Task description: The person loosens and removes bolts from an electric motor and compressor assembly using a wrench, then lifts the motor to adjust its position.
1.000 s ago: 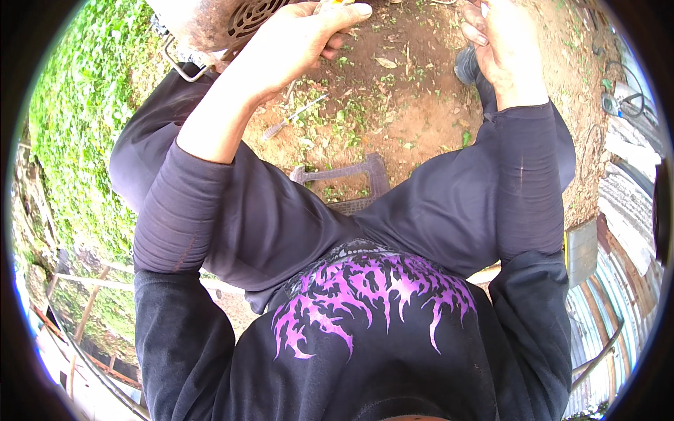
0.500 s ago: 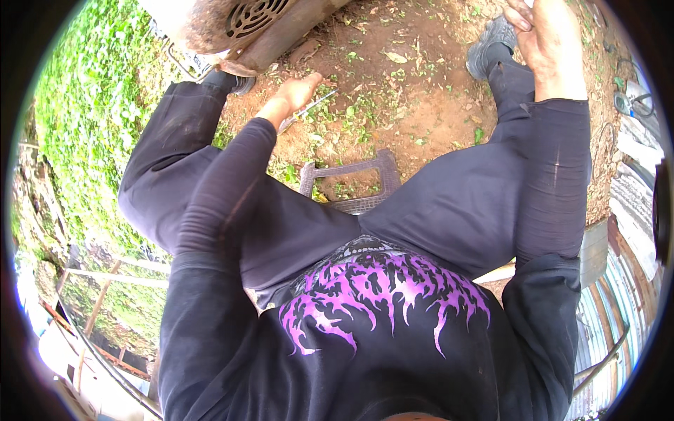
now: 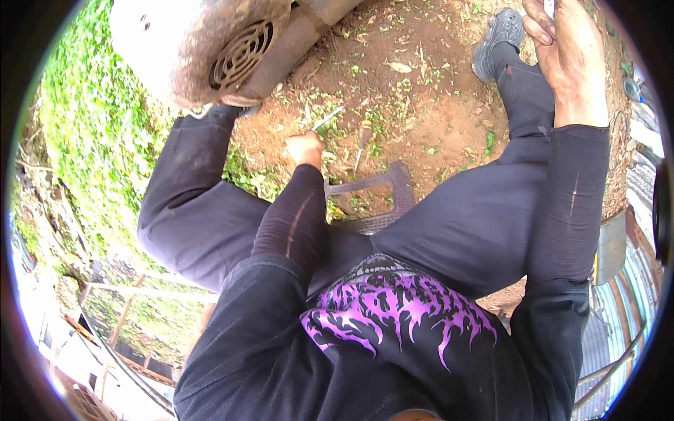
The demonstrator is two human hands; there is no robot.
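Left hand: low over the soil between the knees, on the person's left; the left hand is curled in a grasp on the hidden handle end of a screwdriver; whether it has cleared the ground, I cannot tell.
Slim screwdriver: its bright shaft pokes out beyond the fingers, slanting up and to the right over the dirt.
Brown-handled screwdriver: the second screwdriver lies on the soil to the right of the left hand, apart from it; handle away from the person, shaft towards the seat.
Right hand: raised at the upper right, palm side showing; the right hand has its fingers bent around a small white object, cut off by the picture's upper edge; its kind I cannot tell.
Metal housing: a worn, rusty casing with a round slotted vent fills the upper left, just beyond the left foot.
Plastic frame: dark brown with a woven texture, the frame shows between the thighs.
Ground: bare soil with small weeds and a dry leaf; a grey shoe stands near the right hand.
Sides: green foliage on the left; corrugated sheets on the right.
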